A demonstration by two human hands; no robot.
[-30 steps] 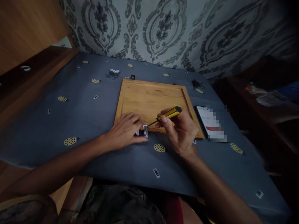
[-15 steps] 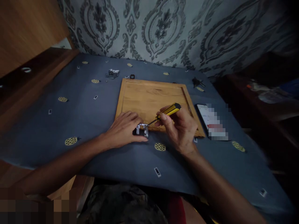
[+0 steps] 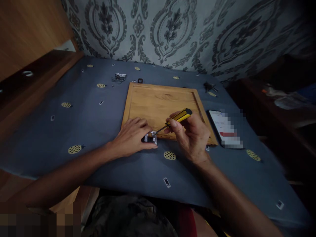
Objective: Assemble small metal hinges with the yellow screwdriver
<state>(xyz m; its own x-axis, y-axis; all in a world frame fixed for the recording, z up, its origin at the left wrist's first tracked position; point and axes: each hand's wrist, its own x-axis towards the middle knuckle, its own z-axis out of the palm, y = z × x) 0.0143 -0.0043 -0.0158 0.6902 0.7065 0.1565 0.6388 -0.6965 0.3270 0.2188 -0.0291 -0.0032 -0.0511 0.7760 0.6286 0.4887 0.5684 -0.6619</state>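
Head view: the wooden board with a raised rim [image 3: 158, 105] lies on the worktop covered in dark blue pineapple-print cloth [image 3: 91, 125].
Left hand [image 3: 133, 136]: fingers grasping the small silvery metal fitting [image 3: 154, 139] at the board's near edge, thumb below it.
Right hand [image 3: 191, 138]: fingers clasped around the yellow-and-black-handled screwdriver [image 3: 181, 116], tilted, its tip at the fitting.
Beside the board, right: the black-edged smartphone with a lit screen [image 3: 221, 126].
Beyond the board: the small pile of silvery metal pieces [image 3: 120, 77] and the little black square piece [image 3: 140, 80].
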